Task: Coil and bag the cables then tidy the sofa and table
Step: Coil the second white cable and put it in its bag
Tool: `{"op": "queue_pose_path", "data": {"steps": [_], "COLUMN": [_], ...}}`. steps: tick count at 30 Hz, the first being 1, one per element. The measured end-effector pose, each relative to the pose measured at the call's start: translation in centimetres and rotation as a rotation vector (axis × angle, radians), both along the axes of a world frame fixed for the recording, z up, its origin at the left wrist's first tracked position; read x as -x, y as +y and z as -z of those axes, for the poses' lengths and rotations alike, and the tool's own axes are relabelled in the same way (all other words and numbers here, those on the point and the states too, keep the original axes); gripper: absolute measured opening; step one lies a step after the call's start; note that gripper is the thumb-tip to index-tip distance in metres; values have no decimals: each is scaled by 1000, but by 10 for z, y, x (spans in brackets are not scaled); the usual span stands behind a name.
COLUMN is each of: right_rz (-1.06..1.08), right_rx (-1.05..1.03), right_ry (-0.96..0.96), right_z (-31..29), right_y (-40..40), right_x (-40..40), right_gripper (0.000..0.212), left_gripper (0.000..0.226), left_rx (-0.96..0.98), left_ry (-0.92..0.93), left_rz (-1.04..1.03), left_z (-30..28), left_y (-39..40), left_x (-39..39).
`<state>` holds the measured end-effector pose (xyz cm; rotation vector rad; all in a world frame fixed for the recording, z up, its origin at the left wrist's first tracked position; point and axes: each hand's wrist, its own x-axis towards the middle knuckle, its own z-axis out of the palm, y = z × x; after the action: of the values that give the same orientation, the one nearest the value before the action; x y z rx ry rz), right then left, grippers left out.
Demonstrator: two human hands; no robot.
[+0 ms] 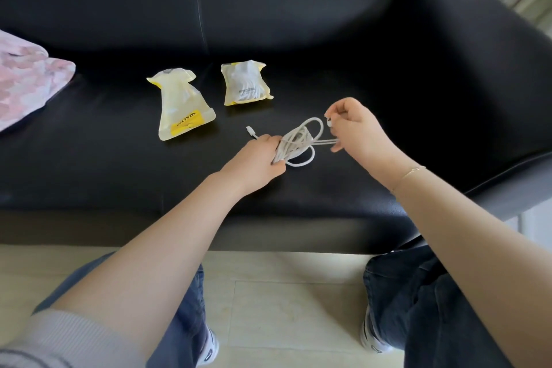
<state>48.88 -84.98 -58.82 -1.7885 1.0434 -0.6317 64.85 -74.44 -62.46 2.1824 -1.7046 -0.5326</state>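
A white cable [298, 142] is bundled in loops just above the seat of the black sofa [119, 164]. My left hand [257, 158] grips the bundle at its left side, and one plug end sticks out past my fingers. My right hand [355, 128] pinches the other plug end at the bundle's right and has strands running through its fingers. Two yellow-edged plastic bags lie further back on the seat: a flat, limp one [182, 107] on the left and a fuller one [246, 84] with white cable inside.
A pink patterned cushion [27, 81] lies at the seat's left edge. The sofa's right armrest [478, 84] rises beside my right hand. My knees and shoes stand on the pale tiled floor [283, 308] in front of the sofa.
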Motion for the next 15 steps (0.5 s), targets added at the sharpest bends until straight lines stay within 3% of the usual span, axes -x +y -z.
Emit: {"op": "queue_pose_path", "data": {"steps": [3, 7, 12, 15], "right_rz": [14, 24, -38, -68], "right_rx": [109, 206, 26, -100], "right_ry": [207, 205, 225, 147], "right_z": [13, 13, 15, 14], "right_y": [2, -2, -2, 0], "right_x": [-3, -2, -6, -13], "right_gripper": [18, 18, 20, 20], "left_gripper": [36, 42, 61, 54], "left_rx": [8, -3, -33, 0], "left_ry": [1, 11, -43, -82], "left_rz": [12, 15, 22, 35], "left_z": [1, 2, 6, 11], "left_y": [1, -1, 0, 0], "left_x": [3, -1, -1, 0]}}
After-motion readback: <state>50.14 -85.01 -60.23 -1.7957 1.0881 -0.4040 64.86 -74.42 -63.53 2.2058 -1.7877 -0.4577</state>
